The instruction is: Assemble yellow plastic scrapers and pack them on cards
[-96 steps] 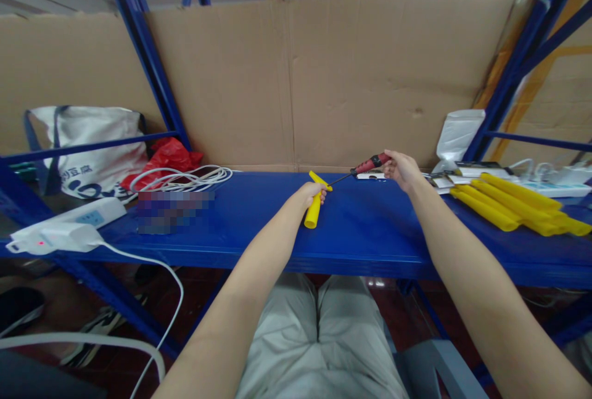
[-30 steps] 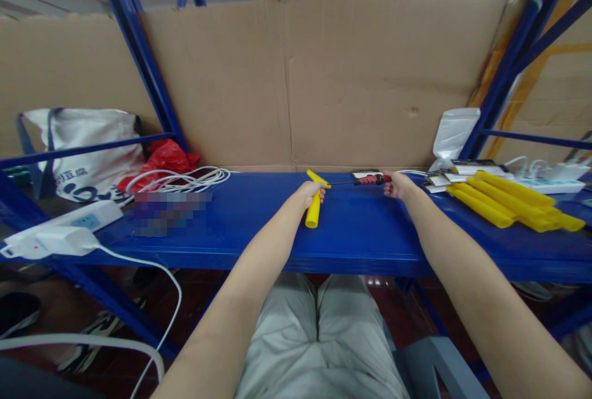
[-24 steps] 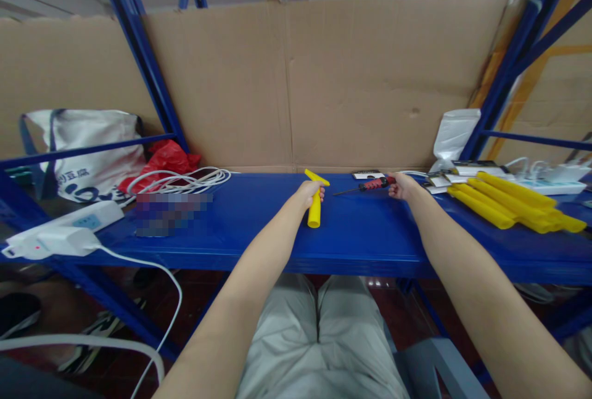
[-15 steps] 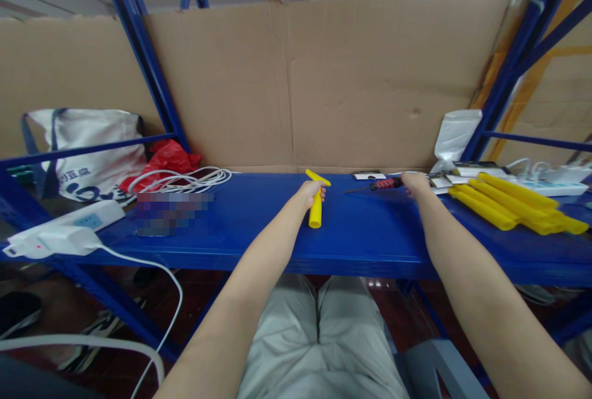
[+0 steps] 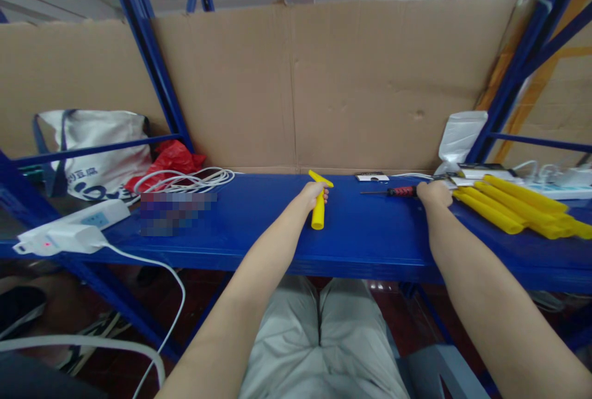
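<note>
My left hand is closed around the handle of a yellow T-shaped tool above the blue shelf. The tool's flat yellow crosspiece points away from me, and its thick handle end points toward me. Further right, my right hand grips the rear of a screwdriver with a red and black handle. Its thin dark shaft points left, low over the shelf surface. Just beyond my right hand lies a pile of several yellow handle-like pieces.
The blue shelf is backed by cardboard. On the left are a white power strip, coiled white cable, a red bag and a cloth bag. A small black-and-white card lies at the back.
My right hand has shifted to the right with the screwdriver, closer to the yellow pile. My left hand keeps its hold on the yellow tool. The whole view has shifted slightly.
</note>
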Tool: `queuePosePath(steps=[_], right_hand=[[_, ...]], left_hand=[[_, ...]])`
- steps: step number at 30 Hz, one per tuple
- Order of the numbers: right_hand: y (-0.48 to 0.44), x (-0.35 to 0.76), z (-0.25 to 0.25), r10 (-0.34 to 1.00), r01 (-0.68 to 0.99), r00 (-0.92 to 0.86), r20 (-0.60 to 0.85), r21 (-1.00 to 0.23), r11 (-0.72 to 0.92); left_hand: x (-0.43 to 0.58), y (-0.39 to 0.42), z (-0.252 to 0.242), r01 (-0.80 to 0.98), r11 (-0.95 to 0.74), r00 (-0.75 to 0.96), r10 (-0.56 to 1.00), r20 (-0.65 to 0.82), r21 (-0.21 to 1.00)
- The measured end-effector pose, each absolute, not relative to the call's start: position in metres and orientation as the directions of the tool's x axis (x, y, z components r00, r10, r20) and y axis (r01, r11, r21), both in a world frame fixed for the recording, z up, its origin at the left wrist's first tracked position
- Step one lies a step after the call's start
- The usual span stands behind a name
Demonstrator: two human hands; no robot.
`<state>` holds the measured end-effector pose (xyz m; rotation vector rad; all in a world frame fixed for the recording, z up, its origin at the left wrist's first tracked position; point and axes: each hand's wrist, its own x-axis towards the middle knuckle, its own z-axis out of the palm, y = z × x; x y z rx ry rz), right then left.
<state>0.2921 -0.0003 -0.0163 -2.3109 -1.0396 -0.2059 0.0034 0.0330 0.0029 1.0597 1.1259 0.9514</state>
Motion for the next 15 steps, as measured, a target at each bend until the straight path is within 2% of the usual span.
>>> queuePosePath(steps=[3, 9, 12, 15], right_hand=[[-0.001, 0.284, -0.014, 0.527, 0.573, 0.81, 0.257, -0.543, -0.614], [-0.004, 0.277, -0.01, 0.517, 0.573, 0.81, 0.276, -0.559, -0.599], [-0.003, 0.274, -0.005, 0.569, 0.668, 0.741, 0.357, -0.486, -0.564], [0.002, 0.266, -0.001, 0.674, 0.835, 0.551, 0.493, -0.337, -0.436]], left_hand=[[0.003, 0.033, 0.003, -0.059, 0.235, 0.178, 0.959, -0.222, 0.97], [0.003, 0.035, 0.002, -0.06, 0.239, 0.182, 0.957, -0.225, 0.969], [0.003, 0.035, 0.001, -0.067, 0.241, 0.18, 0.957, -0.226, 0.968], [0.003, 0.035, 0.001, -0.072, 0.246, 0.183, 0.956, -0.23, 0.967]])
